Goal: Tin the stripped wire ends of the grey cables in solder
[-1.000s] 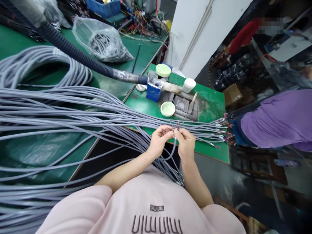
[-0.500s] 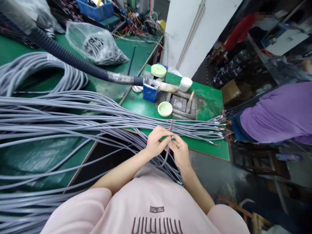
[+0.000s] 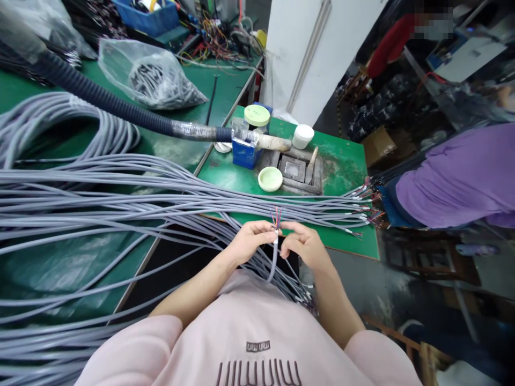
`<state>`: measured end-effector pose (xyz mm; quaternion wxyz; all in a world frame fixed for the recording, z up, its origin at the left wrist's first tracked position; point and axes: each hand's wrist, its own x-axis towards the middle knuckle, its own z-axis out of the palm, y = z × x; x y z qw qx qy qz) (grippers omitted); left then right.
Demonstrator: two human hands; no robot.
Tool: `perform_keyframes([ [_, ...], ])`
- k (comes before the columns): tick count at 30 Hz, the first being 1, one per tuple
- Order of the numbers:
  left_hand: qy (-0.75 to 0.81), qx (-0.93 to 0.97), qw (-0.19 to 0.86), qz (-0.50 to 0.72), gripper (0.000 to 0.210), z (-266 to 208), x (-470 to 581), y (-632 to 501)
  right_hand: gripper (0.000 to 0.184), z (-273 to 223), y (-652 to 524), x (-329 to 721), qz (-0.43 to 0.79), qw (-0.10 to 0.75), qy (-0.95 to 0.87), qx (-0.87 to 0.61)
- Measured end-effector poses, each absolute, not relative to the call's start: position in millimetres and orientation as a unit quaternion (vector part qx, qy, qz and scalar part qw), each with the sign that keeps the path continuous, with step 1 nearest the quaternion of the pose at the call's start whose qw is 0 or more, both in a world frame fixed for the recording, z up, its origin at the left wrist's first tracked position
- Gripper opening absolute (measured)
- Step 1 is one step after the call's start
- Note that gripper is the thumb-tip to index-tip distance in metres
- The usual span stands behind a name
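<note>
A grey multi-core cable (image 3: pixel 273 262) rises in front of my chest, its end pointing away from me. Thin coloured wires (image 3: pixel 276 217), red and dark ones among them, fan out from its stripped end above a white band. My left hand (image 3: pixel 253 241) pinches the cable at the base of these wires between thumb and fingers. On the other side, my right hand (image 3: pixel 306 244) has its index fingertip at the wires, and its thumb stands apart from that finger. Just beyond both hands runs a thick bundle of grey cables (image 3: pixel 225 195) with stripped ends at the right.
A soldering pot (image 3: pixel 293 169), a light green lid (image 3: pixel 270 179), a white tub (image 3: pixel 303 136) and a blue box (image 3: pixel 245 154) stand on the green bench (image 3: pixel 346 161). A black hose (image 3: pixel 120 104) reaches over from the left. A person in purple (image 3: pixel 458 177) is at the right.
My right hand has drawn slightly right, its thumb and index finger parting. The wires and the white band on the cable now show more clearly. The view has shifted a little.
</note>
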<state>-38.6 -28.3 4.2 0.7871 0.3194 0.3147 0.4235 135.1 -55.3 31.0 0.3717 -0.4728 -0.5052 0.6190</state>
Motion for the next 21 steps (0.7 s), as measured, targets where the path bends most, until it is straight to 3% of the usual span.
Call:
perform_keyframes([
  [10,0.220,0.426,0.842,0.247,0.033,1,-42,-44,0.030,41,-25,123,0.657,0.378,-0.580,-0.300],
  [16,0.185,0.491,0.813,0.251,0.031,3,-56,-37,0.035,39,-24,109,0.637,0.508,-0.479,-0.326],
  [19,0.185,0.501,0.801,0.271,0.030,6,-60,-34,0.046,40,-16,124,0.566,0.610,-0.414,-0.368],
  [21,0.193,0.496,0.798,0.283,0.030,5,-61,-34,0.041,43,-14,137,0.520,0.632,-0.413,-0.398],
])
